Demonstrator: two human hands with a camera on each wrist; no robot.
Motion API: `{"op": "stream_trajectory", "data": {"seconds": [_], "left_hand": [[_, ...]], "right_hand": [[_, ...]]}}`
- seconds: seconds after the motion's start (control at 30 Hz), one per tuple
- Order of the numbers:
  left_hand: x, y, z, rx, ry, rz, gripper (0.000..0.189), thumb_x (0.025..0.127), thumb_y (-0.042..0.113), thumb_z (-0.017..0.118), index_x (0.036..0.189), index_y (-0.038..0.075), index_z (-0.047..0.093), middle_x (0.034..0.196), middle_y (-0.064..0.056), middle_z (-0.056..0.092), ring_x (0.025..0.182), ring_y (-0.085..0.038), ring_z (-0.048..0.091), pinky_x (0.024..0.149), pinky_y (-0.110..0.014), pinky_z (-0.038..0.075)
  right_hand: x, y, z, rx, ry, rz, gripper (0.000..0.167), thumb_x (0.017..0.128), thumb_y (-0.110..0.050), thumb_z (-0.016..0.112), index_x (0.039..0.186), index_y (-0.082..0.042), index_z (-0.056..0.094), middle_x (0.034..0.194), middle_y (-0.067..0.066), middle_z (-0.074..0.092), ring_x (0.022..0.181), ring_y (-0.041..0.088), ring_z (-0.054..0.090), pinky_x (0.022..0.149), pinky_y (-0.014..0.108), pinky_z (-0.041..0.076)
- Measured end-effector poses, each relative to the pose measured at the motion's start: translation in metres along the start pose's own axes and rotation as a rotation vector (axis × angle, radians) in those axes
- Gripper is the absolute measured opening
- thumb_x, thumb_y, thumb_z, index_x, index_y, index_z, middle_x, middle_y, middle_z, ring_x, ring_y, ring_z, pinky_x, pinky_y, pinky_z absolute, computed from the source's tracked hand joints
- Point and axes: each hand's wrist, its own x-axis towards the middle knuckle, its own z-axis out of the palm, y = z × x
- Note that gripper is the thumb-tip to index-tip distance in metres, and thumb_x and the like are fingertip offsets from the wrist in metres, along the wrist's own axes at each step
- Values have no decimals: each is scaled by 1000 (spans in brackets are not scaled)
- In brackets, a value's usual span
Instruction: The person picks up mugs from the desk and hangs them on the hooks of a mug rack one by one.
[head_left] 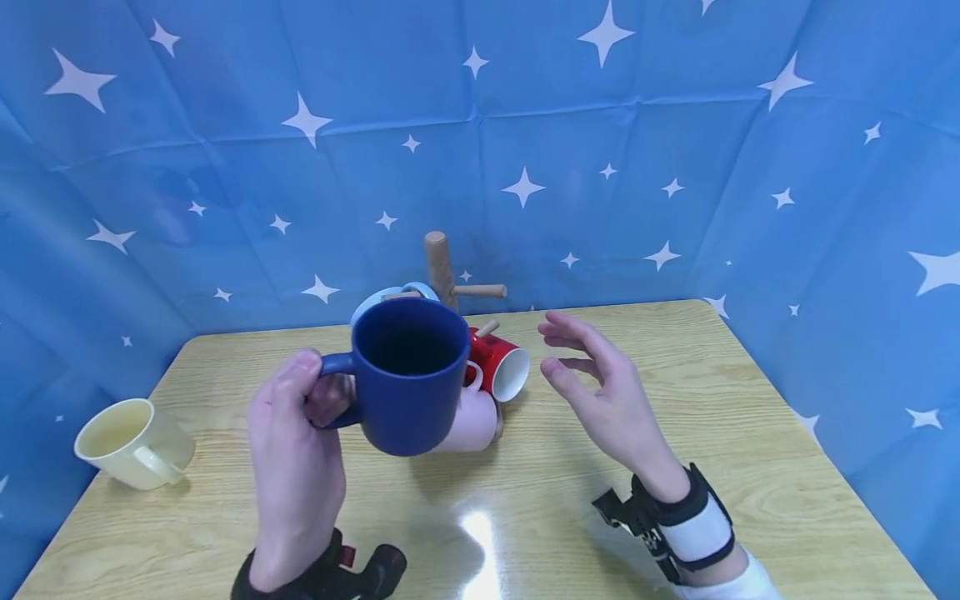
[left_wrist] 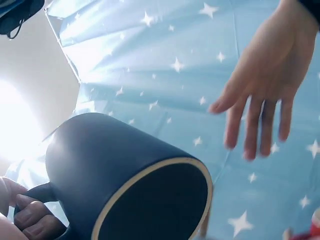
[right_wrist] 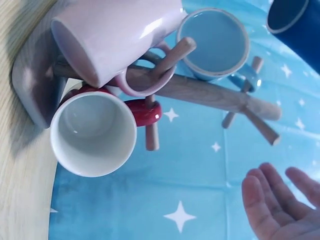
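Note:
My left hand (head_left: 300,467) grips the handle of a dark blue mug (head_left: 411,392), held up over the table with its mouth toward the head view. Its unglazed base rim shows in the left wrist view. My right hand (head_left: 600,400) is raised to the right of the mug, fingers spread and holding nothing. Behind the blue mug stands a wooden mug tree (head_left: 441,262). On its pegs hang a red mug (right_wrist: 95,132), a pink mug (right_wrist: 120,37) and a light blue mug (right_wrist: 214,44). One upper peg (right_wrist: 262,129) is bare in the right wrist view.
A cream mug (head_left: 138,446) lies tilted on its side at the table's left edge. The wooden table (head_left: 675,367) reaches back to a blue curtain (head_left: 525,108) with white stars. My wrists carry strapped cameras.

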Motion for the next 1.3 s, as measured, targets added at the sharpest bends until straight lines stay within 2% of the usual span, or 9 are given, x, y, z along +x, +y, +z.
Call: {"op": "stream_trajectory", "data": {"seconds": [0.17, 0.33, 0.4, 0.5, 0.6, 0.77, 0.9, 1.03, 1.3], "left_hand": [[-9, -5, 22, 87, -64, -62, 43, 109, 17, 45, 67, 13, 37, 68, 4, 30, 68, -17, 33, 74, -34, 27], [-13, -18, 37, 74, -103, -80, 41, 106, 12, 43, 67, 13, 35, 67, 5, 30, 66, -15, 33, 65, -32, 26], [-14, -25, 40, 71, -116, -96, 40, 106, 11, 43, 67, 13, 36, 66, 6, 30, 65, -14, 32, 63, -31, 24], [-15, -34, 44, 88, -121, -112, 38, 105, 11, 43, 68, 13, 38, 66, 7, 31, 65, -13, 32, 63, -30, 25], [-17, -41, 48, 119, -111, -119, 36, 105, 11, 45, 69, 12, 42, 67, 7, 34, 69, -13, 37, 72, -29, 32], [-18, -48, 52, 123, -103, -145, 36, 104, 12, 45, 69, 12, 43, 68, 8, 35, 71, -12, 38, 76, -29, 33], [-19, -51, 54, 103, -95, -177, 36, 105, 13, 45, 69, 13, 43, 68, 8, 36, 72, -12, 39, 77, -29, 34], [-22, -54, 56, 102, -126, -197, 36, 104, 14, 44, 69, 13, 42, 69, 8, 37, 73, -12, 41, 77, -29, 35], [-26, -60, 62, 149, -165, -187, 33, 103, 13, 45, 71, 9, 44, 67, 7, 41, 74, -12, 45, 76, -30, 38]], "right_hand": [[-2, -5, 1, 39, -1, -45, 51, 102, -11, 66, 152, -10, 54, 144, 15, 66, 128, 3, 62, 102, 14, 53], [-4, -10, 1, 74, -1, -64, 46, 106, -16, 62, 151, -8, 55, 143, 18, 66, 126, -1, 62, 101, 13, 53], [-6, -11, 1, 106, -7, -76, 47, 108, -25, 60, 151, -9, 55, 144, 19, 65, 126, -3, 62, 101, 15, 54], [-8, -13, 3, 169, -32, -111, 57, 107, -42, 58, 152, -7, 53, 146, 21, 63, 127, 0, 62, 101, 18, 55], [-10, -12, 6, 208, -78, -148, 74, 103, -59, 58, 154, -6, 51, 148, 23, 60, 128, 3, 62, 101, 21, 56], [-11, -9, 12, 215, -128, -137, 91, 92, -69, 65, 157, -9, 45, 149, 21, 59, 127, 6, 61, 101, 24, 57], [-12, -7, 16, 242, -150, -100, 92, 89, -66, 73, 157, -12, 44, 150, 18, 58, 129, 9, 62, 104, 27, 56], [-14, -6, 19, 274, -165, -78, 88, 89, -59, 78, 153, -8, 45, 145, 21, 59, 126, 10, 62, 105, 32, 56], [-18, -4, 20, 285, -63, -79, 76, 89, -41, 84, 144, -1, 49, 135, 29, 62, 119, 9, 65, 100, 30, 56]]}}
